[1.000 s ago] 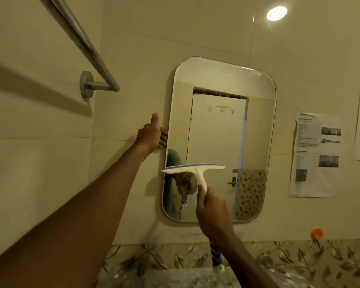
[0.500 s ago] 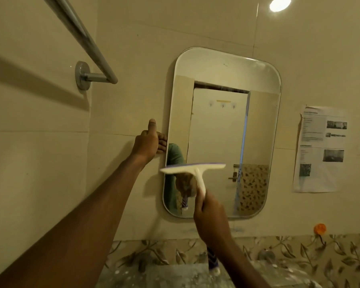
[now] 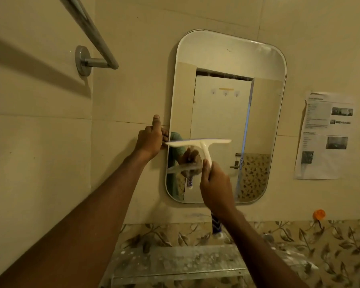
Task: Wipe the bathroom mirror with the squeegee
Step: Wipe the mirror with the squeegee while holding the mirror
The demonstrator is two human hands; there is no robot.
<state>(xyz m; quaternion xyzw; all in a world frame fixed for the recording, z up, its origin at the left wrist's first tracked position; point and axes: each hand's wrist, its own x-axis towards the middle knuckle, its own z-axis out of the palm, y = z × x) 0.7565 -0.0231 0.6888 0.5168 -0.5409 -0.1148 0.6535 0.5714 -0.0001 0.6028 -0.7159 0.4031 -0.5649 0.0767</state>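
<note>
While right hand grips white plastic T-shaped squeegee, rounded-rectangle mirror

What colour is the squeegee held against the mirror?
White, with a thin blue blade edge; the squeegee shows best in the head view.

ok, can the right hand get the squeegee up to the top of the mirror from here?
Probably yes. The right hand holds the squeegee mid-mirror, and the glass above it up to the mirror top is bare. The left hand sits at the left edge, out of the path.
</note>
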